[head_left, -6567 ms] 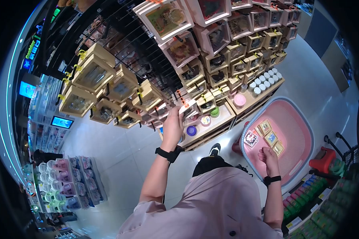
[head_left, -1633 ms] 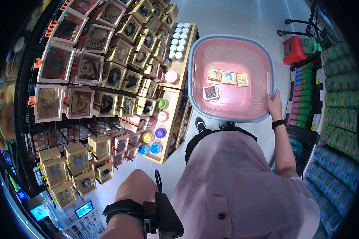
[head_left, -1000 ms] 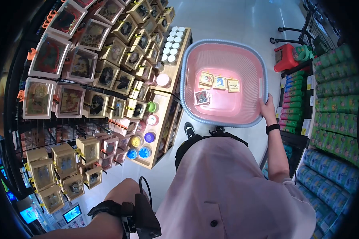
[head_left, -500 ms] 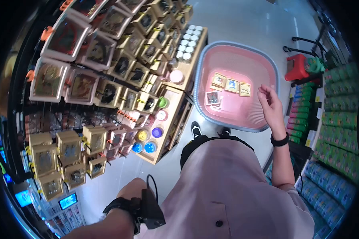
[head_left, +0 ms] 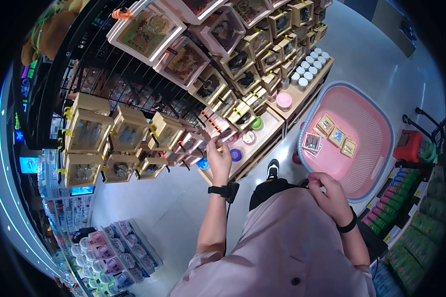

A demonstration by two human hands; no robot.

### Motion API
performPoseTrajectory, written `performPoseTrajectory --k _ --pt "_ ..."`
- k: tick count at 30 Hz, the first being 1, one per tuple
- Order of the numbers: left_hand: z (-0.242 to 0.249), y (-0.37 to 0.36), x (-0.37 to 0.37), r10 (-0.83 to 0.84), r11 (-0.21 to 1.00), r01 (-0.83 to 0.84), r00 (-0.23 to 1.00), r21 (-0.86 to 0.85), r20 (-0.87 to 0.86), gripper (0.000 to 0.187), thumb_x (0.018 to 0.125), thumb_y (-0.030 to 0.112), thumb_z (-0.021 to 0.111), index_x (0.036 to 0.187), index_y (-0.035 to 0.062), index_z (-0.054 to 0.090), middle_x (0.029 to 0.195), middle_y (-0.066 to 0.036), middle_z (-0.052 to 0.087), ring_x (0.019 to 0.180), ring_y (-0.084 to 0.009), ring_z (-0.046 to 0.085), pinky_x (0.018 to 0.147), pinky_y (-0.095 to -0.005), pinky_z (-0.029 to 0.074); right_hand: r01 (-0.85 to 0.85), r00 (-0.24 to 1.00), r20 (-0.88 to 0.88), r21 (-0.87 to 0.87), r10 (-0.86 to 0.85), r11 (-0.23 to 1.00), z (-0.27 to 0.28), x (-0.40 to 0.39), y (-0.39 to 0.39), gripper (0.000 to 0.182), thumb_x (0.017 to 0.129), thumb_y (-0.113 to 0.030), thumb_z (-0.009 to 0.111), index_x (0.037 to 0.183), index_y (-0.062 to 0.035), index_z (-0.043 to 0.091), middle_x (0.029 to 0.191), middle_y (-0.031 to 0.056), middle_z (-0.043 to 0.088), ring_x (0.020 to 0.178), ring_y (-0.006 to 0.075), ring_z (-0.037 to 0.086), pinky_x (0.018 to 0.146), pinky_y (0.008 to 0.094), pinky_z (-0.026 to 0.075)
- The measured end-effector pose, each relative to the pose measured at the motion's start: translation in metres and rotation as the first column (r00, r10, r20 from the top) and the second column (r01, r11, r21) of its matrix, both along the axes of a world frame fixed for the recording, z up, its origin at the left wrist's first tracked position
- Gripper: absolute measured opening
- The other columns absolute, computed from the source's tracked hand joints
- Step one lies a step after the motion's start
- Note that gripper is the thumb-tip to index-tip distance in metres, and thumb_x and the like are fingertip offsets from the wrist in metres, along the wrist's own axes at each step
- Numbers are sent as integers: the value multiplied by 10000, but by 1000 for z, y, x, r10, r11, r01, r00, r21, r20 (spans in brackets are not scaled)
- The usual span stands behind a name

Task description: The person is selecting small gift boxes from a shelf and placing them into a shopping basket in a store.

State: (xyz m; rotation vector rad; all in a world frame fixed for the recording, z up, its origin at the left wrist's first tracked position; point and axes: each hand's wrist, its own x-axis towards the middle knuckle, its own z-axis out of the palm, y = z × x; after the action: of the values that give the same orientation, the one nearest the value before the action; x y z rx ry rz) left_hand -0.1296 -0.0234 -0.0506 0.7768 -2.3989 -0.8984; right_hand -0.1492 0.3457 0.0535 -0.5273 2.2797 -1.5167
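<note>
My left hand (head_left: pixel 219 161) is raised to the display rack, its fingertips right at the small pink-framed boxes (head_left: pixel 188 143) that hang there. Its fingers look loosely bent and apart, with nothing plainly between them. Just left of it hang several light wooden-framed boxes (head_left: pixel 129 133) with clear fronts. My right hand (head_left: pixel 330 197) rests low by the shirt hem, fingers loosely curled and apart, holding nothing. Beyond it stands a pink basket with a blue-grey rim (head_left: pixel 391 141). Inside lie a few gold-framed boxes (head_left: pixel 337 137) and a pale-framed box (head_left: pixel 311 142).
A wooden shelf (head_left: pixel 262 148) under the rack carries white-lidded jars (head_left: pixel 309 67) and colored tubs. Bottles (head_left: pixel 391 198) line a shelf at right, beside a red container (head_left: pixel 406 146). Packaged goods (head_left: pixel 111 257) stand on the floor at lower left.
The view has swung left, so the basket appears farther right. My left hand has risen from low beside my body to the rack. My right hand has drawn back from the basket toward the shirt.
</note>
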Motion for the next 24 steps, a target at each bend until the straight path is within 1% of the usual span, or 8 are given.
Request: performPoseTrajectory --k 2,3,7,10,13,19,22,24 --pt "-14 -6 1 39 986 -39 999 -160 1 439 885 59 667 1281 -72 530 1133 -223 623 1034 -339 631 898 -411 502 -36 999 21 21 35 999 2 -2 -5 236 945 -82 653 1146 40 623 992 145 699 896 209 695 802 319 547" --pt "-20 -12 -1 35 997 -34 999 -69 11 501 858 30 668 1312 -79 490 1238 -248 567 1111 -381 593 949 -442 481 -54 998 34 31 53 998 3 -2 -7 236 951 -81 652 1149 44 620 1009 136 697 906 195 685 814 309 539" --pt "-24 -21 -16 30 990 -24 999 -137 40 530 834 12 679 1318 -59 477 1279 -261 538 1154 -435 566 967 -461 482 -58 998 18 21 57 998 2 -4 -13 260 937 -104 673 1155 30 627 991 171 701 887 250 711 787 342 562" --pt "-18 -22 -22 68 995 -62 994 -73 80 461 837 19 682 1260 -41 511 1244 -256 552 1114 -436 581 938 -467 495 -55 998 14 48 54 997 3 -6 -12 267 937 -104 674 1162 32 629 1007 176 701 902 254 708 794 341 560" --pt "-23 -24 -22 119 984 -97 983 -149 142 401 841 32 690 1208 -20 536 1192 -249 564 1051 -433 602 896 -477 504 -34 999 39 57 32 998 3 -7 -11 272 935 -105 678 1162 37 630 1014 177 702 910 252 706 805 336 556" --pt "-33 -30 -17 114 991 -101 983 -92 144 330 860 78 703 1153 -6 577 1116 -242 588 992 -426 615 850 -473 502 3 998 67 58 -7 998 1 -5 -9 274 937 -106 681 1159 45 624 1023 176 705 911 247 706 820 329 551" --pt "-43 -40 -11 20 984 1 993 -176 119 274 868 105 704 1100 -18 624 1071 -236 609 976 -420 619 848 -464 503 -1 998 66 47 -2 999 -1 -6 -11 275 939 -106 679 1160 46 620 1026 178 706 914 247 706 818 330 552" --pt "-48 -45 -8 -9 985 28 994 -169 111 255 868 112 706 1073 -27 647 1046 -235 619 967 -413 623 850 -454 505 -11 998 63 55 7 998 2 -7 -13 276 940 -107 679 1161 47 617 1027 180 706 917 247 707 818 331 553"
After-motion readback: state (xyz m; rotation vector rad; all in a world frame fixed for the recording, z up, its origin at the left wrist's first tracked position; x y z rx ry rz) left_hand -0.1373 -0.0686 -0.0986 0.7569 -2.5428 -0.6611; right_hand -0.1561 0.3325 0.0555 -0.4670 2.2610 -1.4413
